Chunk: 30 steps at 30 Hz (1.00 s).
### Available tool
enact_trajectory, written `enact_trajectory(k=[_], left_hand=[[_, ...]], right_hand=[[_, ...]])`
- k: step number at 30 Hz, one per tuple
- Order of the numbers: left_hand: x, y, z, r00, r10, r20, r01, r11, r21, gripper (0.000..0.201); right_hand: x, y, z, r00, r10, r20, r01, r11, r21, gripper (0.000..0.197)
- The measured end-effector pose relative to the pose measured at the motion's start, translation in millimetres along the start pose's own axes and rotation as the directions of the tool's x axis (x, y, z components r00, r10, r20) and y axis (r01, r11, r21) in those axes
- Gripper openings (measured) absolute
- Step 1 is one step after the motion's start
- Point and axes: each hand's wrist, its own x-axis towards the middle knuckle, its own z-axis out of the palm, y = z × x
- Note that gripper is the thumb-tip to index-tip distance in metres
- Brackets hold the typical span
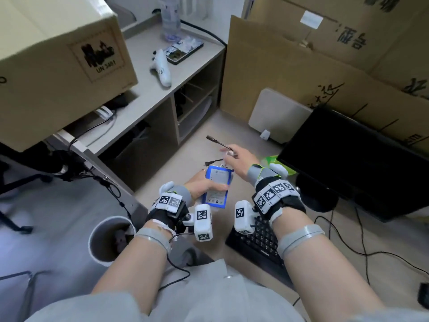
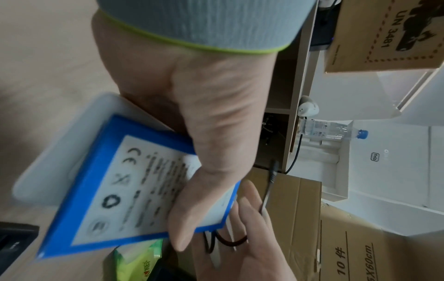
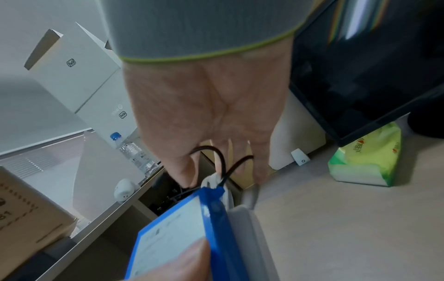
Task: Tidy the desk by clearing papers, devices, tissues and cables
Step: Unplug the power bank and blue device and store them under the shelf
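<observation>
Above the pale desk top (image 1: 267, 231), the left hand (image 1: 202, 187) grips a flat blue-wrapped battery pack (image 1: 217, 185), thumb across its white label. At its far end the right hand (image 1: 241, 161) pinches the pack's thin black cable (image 1: 218, 142). A green tissue packet (image 3: 367, 157) lies beside the black monitor (image 1: 348, 163).

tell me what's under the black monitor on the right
A green tissue pack pokes out from under the black monitor's lower edge, lying on the floor. Only its near end shows in the right wrist view; the rest, and anything further beneath, is covered by the monitor.
</observation>
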Motion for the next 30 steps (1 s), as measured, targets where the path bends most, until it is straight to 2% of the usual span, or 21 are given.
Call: enact_trajectory(k=[2, 7, 10, 12, 15, 16, 18, 19, 22, 24, 26, 28, 30], left_hand=[[-4, 3, 2, 0.999, -0.014, 0.038, 0.012, 0.999, 0.042, 0.057], [-11, 7, 2, 0.998, -0.003, -0.064, 0.009, 0.996, 0.093, 0.035], [-17, -2, 2, 0.996, -0.029, -0.089, 0.037, 0.996, 0.082, 0.032], [-16, -8, 1, 0.985, -0.040, -0.171, 0.053, 0.996, 0.067, 0.047], [-13, -12, -2, 0.954, -0.065, -0.293, 0.087, 0.994, 0.063, 0.083], [-13, -11, -5, 0.947, -0.068, -0.313, 0.084, 0.996, 0.040, 0.081], [-13, -9, -11, 0.944, -0.076, -0.322, 0.074, 0.997, -0.019, 0.054], [-12, -10, -16, 0.945, -0.090, -0.313, 0.075, 0.995, -0.059, 0.048], [-12, -12, -28, 0.945, -0.119, -0.304, 0.069, 0.983, -0.169, 0.050], [-10, -12, -35, 0.930, -0.125, -0.347, 0.040, 0.969, -0.242, 0.049], [-5, -16, -46, 0.908, -0.142, -0.394, 0.019, 0.954, -0.299, 0.065], [-1, -20, -53, 0.878, -0.138, -0.457, -0.038, 0.934, -0.355, 0.067], [0, -19, -61, 0.864, -0.167, -0.475, -0.078, 0.888, -0.454, 0.064]], right_hand=[[2, 1, 2, 0.998, 0.023, 0.057, -0.026, 0.998, 0.055, 0.032], [9, 11, 1, 0.985, -0.028, 0.170, -0.010, 0.975, 0.220, 0.056], [8, 15, 7, 0.971, -0.031, 0.238, -0.038, 0.959, 0.279, 0.070], [8, 17, 12, 0.967, -0.016, 0.254, -0.069, 0.944, 0.323, 0.071], [7, 22, 20, 0.962, 0.048, 0.270, -0.172, 0.872, 0.459, 0.063], [7, 23, 22, 0.958, 0.059, 0.282, -0.199, 0.842, 0.502, 0.063], [10, 25, 27, 0.956, 0.096, 0.277, -0.242, 0.792, 0.561, 0.069], [13, 25, 30, 0.955, 0.126, 0.268, -0.264, 0.773, 0.576, 0.071], [21, 21, 38, 0.944, 0.233, 0.232, -0.329, 0.685, 0.650, 0.077], [26, 17, 43, 0.941, 0.275, 0.196, -0.331, 0.629, 0.704, 0.081], [34, 11, 53, 0.933, 0.305, 0.190, -0.342, 0.593, 0.729, 0.078], [39, 7, 57, 0.927, 0.306, 0.217, -0.358, 0.549, 0.755, 0.065], [49, 2, 59, 0.918, 0.318, 0.236, -0.376, 0.512, 0.772, 0.043]])
